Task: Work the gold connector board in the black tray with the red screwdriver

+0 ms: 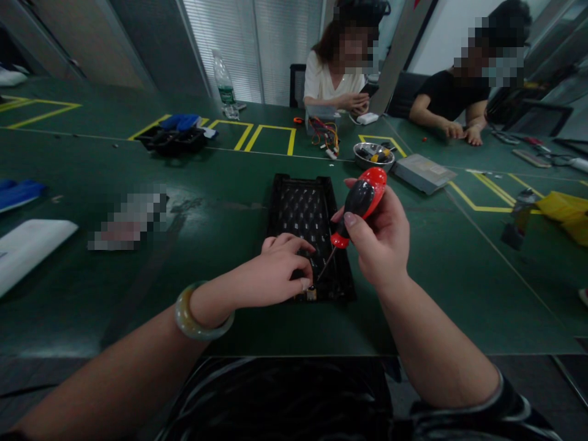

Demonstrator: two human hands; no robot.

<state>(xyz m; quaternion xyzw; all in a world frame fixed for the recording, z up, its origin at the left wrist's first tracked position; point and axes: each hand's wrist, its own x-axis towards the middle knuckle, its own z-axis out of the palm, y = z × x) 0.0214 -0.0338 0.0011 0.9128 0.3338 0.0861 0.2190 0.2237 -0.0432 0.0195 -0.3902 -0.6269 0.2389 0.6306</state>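
A black rectangular panel (301,211) with a patterned surface lies on the green table in front of me. My right hand (379,229) is closed round the handle of a red and black screwdriver (359,202). The screwdriver slants down to the left, its tip over the near part of the panel, by a small metallic piece (311,293). Over the panel's near left part is my left hand (278,269), fingers bent and thumb near the screwdriver tip. Whether its fingertips hold anything small is hidden.
On the green table (220,184) are a metal bowl of tools (373,160), a grey metal box (423,173), a black tray with blue items (172,138), a white object (32,245) and a plastic bottle (223,82). Two people sit across the table.
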